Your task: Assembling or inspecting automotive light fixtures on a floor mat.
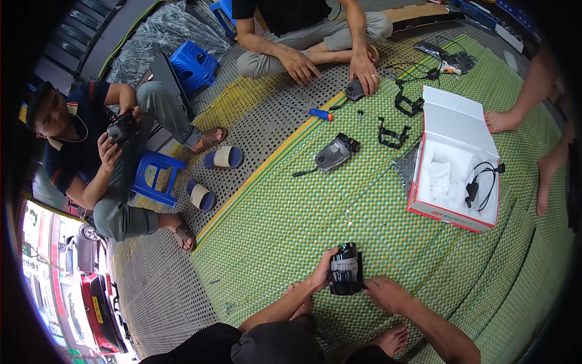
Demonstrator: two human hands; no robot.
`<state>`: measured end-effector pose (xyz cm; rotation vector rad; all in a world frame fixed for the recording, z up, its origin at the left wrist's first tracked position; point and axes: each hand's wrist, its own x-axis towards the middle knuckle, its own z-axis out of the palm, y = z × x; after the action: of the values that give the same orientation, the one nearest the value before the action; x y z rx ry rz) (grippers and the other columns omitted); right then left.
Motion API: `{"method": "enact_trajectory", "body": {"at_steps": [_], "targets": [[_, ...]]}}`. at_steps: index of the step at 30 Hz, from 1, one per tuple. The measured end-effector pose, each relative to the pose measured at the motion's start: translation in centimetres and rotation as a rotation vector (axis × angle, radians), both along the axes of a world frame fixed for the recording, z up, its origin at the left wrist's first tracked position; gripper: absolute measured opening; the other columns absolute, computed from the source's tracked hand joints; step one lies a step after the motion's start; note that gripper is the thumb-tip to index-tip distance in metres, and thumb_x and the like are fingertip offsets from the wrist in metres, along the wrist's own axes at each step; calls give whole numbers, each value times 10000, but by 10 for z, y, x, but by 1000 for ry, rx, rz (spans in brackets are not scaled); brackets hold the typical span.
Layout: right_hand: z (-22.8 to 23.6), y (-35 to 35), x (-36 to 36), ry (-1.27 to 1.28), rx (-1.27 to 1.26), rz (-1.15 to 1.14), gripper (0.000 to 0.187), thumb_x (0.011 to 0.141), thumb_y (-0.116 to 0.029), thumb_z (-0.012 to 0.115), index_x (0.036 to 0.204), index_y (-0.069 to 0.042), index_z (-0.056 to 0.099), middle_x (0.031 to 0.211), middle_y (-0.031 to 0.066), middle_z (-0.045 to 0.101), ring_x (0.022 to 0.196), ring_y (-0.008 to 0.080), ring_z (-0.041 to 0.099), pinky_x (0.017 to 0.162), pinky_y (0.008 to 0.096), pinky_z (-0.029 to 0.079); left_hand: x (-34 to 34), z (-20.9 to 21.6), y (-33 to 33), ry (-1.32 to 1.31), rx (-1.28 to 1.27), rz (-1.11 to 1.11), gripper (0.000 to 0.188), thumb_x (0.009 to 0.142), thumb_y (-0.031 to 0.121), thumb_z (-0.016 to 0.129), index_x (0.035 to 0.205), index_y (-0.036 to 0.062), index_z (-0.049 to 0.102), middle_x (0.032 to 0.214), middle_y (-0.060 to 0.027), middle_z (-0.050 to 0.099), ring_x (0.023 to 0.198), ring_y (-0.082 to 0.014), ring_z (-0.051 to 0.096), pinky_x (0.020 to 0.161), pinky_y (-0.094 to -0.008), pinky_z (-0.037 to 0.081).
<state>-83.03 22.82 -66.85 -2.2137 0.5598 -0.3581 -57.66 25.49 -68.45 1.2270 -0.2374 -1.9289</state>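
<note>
In front of me my left hand (323, 270) grips the side of a glossy black lamp-like unit (345, 269), with the thumb at its upper left. It looks rounded, and a dark bracket-like frame runs along its right side. My right hand (388, 295) is at the unit's lower right edge, fingers bent together. Whatever may be pinched between those fingertips is hidden. Farther off on the mat lies a grey and black finned unit (333, 155) with a short cable. Two black brackets, one nearer (393, 133) and one farther (407, 102), rest to its right.
An open white box (456, 209) with foam and a black cable stands at right on the green woven mat (279, 218). Across sits a person, one hand (363, 74) on another finned unit. A blue-handled screwdriver (320, 114) lies nearby. Another person at left holds a similar unit (123, 126).
</note>
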Motion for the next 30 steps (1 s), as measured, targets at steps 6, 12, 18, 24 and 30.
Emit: {"method": "enact_trajectory", "body": {"at_steps": [6, 12, 18, 24, 30], "targets": [[3, -7, 9, 235, 1029, -154, 440, 1051, -384, 499, 893, 8, 623, 750, 119, 685, 720, 235, 692, 685, 367, 543, 1, -2, 0, -26, -18, -36, 645, 994, 545, 370, 1288, 15, 590, 1144, -151, 707, 963, -250, 725, 887, -398, 598], [-3, -11, 7, 250, 522, 14, 357, 1022, -321, 569, 949, 27, 600, 810, 129, 688, 737, 248, 689, 667, 372, 541, -2, 2, -1, -20, -2, 16, 573, 1003, 507, 415, 1217, 20, 627, 1048, -118, 728, 875, -220, 728, 811, -366, 608], [2, -9, -2, 28, 159, 73, 301, 981, -270, 637, 980, 26, 582, 880, 144, 687, 747, 260, 680, 644, 396, 538, 1, 0, -1, 9, 14, -10, 613, 999, 535, 390, 1251, 20, 610, 1087, -133, 720, 923, -234, 726, 843, -380, 604], [-1, -7, 13, 258, 1213, -212, 423, 1014, -371, 566, 810, -4, 615, 751, 129, 666, 688, 264, 653, 623, 389, 528, 3, -10, 0, 9, 16, 5, 620, 987, 558, 394, 1238, 40, 624, 1078, -124, 723, 916, -237, 723, 841, -390, 602], [-10, 2, -4, 69, -13, 103, 260, 954, -195, 557, 1105, 13, 518, 1056, 192, 566, 1005, 363, 590, 869, 428, 499, 4, -16, 6, 88, 127, 71, 661, 962, 611, 421, 1241, 48, 628, 1104, -122, 717, 942, -268, 717, 862, -419, 596]]}}
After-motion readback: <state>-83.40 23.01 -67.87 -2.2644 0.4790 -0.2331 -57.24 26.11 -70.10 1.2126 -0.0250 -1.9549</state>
